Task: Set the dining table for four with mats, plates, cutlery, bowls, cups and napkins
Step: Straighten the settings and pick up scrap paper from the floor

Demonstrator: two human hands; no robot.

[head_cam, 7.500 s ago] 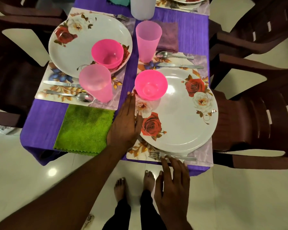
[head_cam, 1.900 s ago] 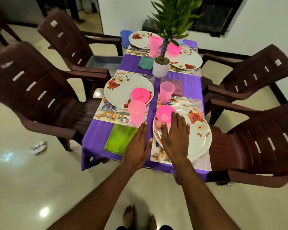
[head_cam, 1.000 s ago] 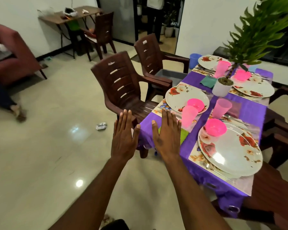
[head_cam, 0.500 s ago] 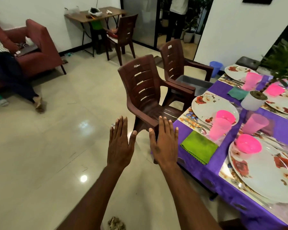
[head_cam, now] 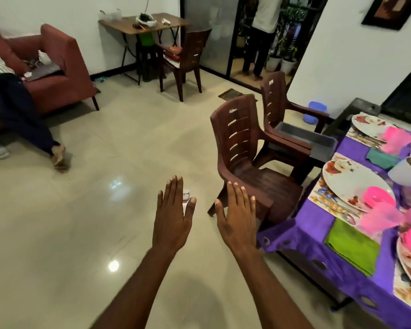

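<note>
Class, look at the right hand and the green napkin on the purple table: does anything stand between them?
Nothing visible does. The right hand is open in the air over the floor, off the table's near corner. The green napkin lies flat on the purple tablecloth, uncovered; only bare cloth lies between. The brown chair stands farther off.

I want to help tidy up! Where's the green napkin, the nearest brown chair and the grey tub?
green napkin (head_cam: pixel 352 248), head view, middle of the cloth.
nearest brown chair (head_cam: pixel 237 136), head view, slatted backrest.
grey tub (head_cam: pixel 318 138), head view, its near rim.
</note>
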